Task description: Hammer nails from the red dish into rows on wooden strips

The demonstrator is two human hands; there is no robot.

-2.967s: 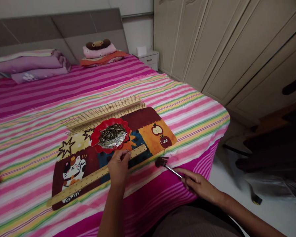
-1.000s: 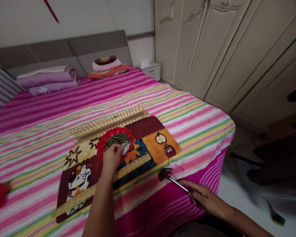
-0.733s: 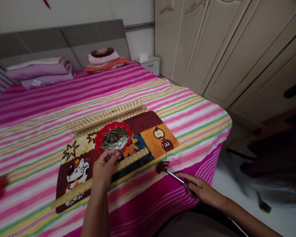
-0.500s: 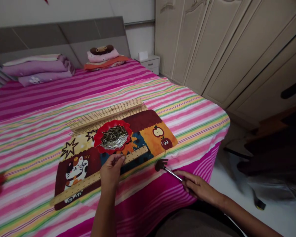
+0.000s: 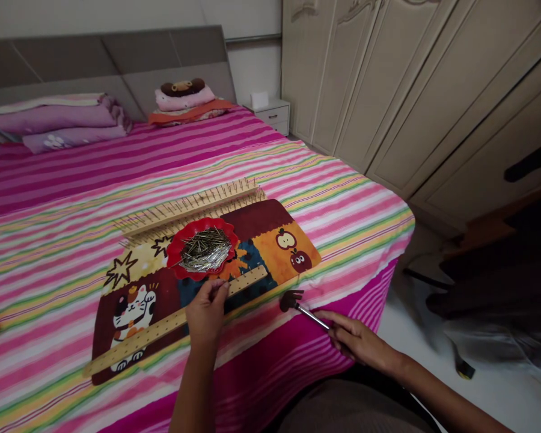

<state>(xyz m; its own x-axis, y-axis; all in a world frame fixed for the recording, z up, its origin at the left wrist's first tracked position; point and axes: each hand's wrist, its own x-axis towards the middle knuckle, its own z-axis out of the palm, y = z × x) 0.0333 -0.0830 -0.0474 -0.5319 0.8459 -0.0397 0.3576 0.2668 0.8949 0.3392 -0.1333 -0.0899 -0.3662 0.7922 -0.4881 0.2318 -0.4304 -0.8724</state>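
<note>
Pinched fingertips of the left hand (image 5: pixel 206 310) rest on the wooden strip (image 5: pixel 171 322), just near of the red dish (image 5: pixel 175 248) of nails (image 5: pixel 206 249); whether a nail sits between them I cannot tell. Right of the strip, the right hand (image 5: pixel 354 341) grips the hammer (image 5: pixel 297 303) handle.

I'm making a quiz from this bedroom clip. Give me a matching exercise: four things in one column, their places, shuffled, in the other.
1. red dish
2. hammer
3. perforated wooden strip
4. nailed wooden strip

a. under the left hand
b. holds loose nails
c. behind the dish, nails upright
d. handle in the right hand

Pairs: 1-b, 2-d, 3-a, 4-c
</note>
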